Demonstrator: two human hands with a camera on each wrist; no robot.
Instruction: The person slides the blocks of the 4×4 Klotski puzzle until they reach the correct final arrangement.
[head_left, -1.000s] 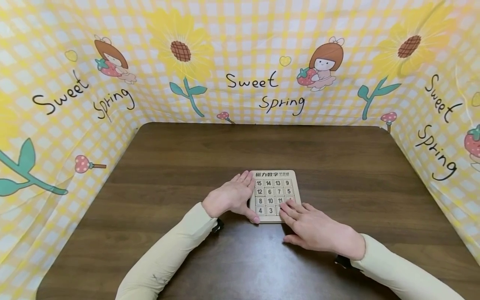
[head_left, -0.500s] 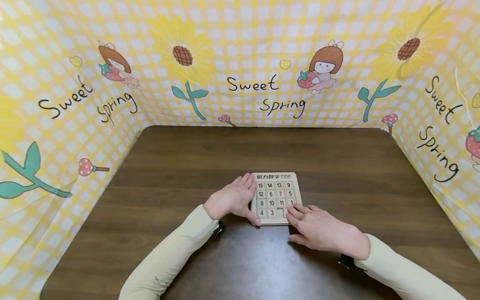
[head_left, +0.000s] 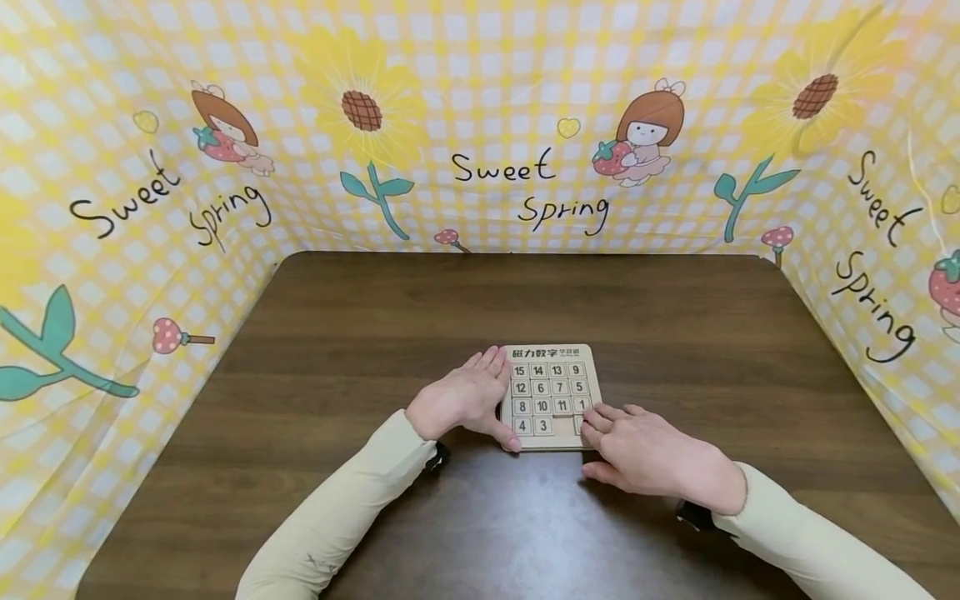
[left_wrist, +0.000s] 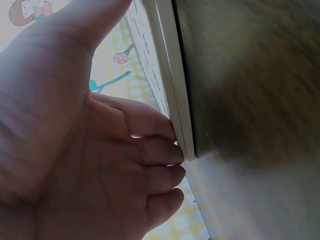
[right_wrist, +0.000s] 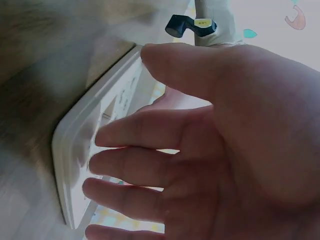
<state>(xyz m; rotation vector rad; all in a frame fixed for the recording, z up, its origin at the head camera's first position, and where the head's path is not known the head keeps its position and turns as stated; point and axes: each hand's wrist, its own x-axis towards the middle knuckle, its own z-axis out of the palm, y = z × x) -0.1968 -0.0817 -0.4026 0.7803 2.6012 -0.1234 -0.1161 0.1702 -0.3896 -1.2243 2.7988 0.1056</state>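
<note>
A pale wooden number sliding puzzle (head_left: 551, 443) lies flat on the table. Its printed tiles are in rows, with a bare slot (head_left: 562, 427) third from the left in the bottom row. My left hand (head_left: 468, 396) rests along the puzzle's left side, fingers extended and thumb at the near left corner. In the left wrist view, fingertips (left_wrist: 175, 154) meet the frame's edge. My right hand (head_left: 645, 450) touches the bottom right tile (head_left: 578, 426) with nearly straight fingers that mostly cover it. The right wrist view has those fingers (right_wrist: 130, 162) spread over the board.
The puzzle sits on a brown wood-grain table (head_left: 375, 317). Yellow checked cloth (head_left: 420, 125) with printed flowers and lettering encloses its back and both sides. A dark strap (head_left: 693, 515) is on the right wrist.
My right hand has slid to the right, moving a bottom-row tile from the third place to the right corner and baring the slot. The left hand has stayed at the puzzle's side.
</note>
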